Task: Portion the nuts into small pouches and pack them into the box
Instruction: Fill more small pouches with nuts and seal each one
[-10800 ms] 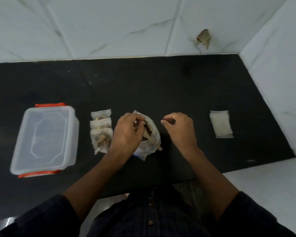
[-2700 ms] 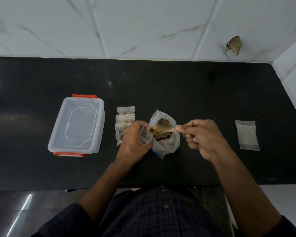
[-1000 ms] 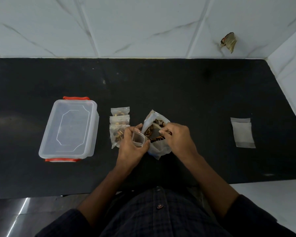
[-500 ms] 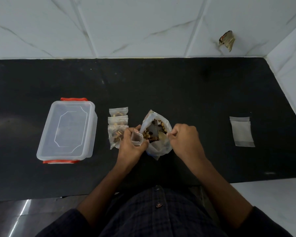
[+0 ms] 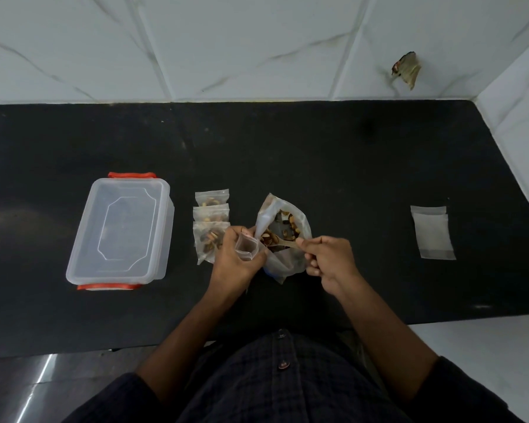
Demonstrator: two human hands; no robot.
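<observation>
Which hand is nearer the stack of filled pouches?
Left. The left hand holds an open pouch right beside the filled pouches; the right hand is beyond the nut bag.

On the black stone surface (image 5: 318, 154) we see a lidded clear plastic box with orange clips (image 5: 121, 230) at the left. Right of it lie three small filled clear pouches (image 5: 211, 224) in a row front to back, then an open clear bag of nuts (image 5: 283, 236), and well to the right a stack of flat empty clear pouches (image 5: 432, 232).

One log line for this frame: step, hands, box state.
step: scooping nuts | left hand: holds open pouch | right hand: spoon in nut bag | box: lidded
</observation>
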